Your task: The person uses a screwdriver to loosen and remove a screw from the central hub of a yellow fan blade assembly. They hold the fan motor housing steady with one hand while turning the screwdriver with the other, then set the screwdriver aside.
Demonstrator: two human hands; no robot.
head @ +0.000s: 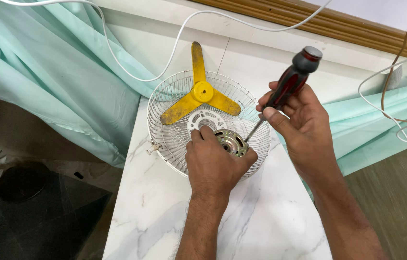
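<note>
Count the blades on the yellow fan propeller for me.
3. On the yellow propeller lying in the wire guard: one points up toward the wall, one down-left, one down-right. None looks hidden.

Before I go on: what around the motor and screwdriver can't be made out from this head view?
- Screwdriver tip and the screw it meets: too small, behind the motor rim.
- Motor's lower half: covered by the left hand.
- Handle middle: wrapped by the right hand.
- Grille near rim: behind the left hand.
</note>
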